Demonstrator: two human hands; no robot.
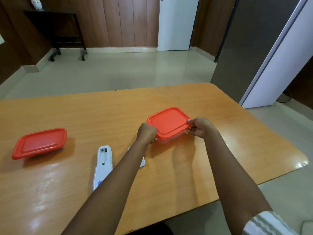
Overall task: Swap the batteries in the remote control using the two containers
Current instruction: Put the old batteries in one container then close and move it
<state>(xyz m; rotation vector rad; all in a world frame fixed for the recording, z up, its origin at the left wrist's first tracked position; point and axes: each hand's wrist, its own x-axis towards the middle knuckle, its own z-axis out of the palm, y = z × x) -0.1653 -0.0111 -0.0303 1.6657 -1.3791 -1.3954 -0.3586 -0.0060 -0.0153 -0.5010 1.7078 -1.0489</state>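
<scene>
On the orange surface point(220, 150), at one o'clock, our left hand point(146, 133) and right hand point(200, 127) pinch the container point(168, 122) by its lid edges; we judge it light, slightly flexible plastic.

A wooden table point(220, 150) with an orange-brown top fills the foreground above a pale tiled floor point(118, 70). A black wheeled stand point(55, 28) stands against brown wood wall panels point(122, 21), left of a white door point(176, 22)
</scene>
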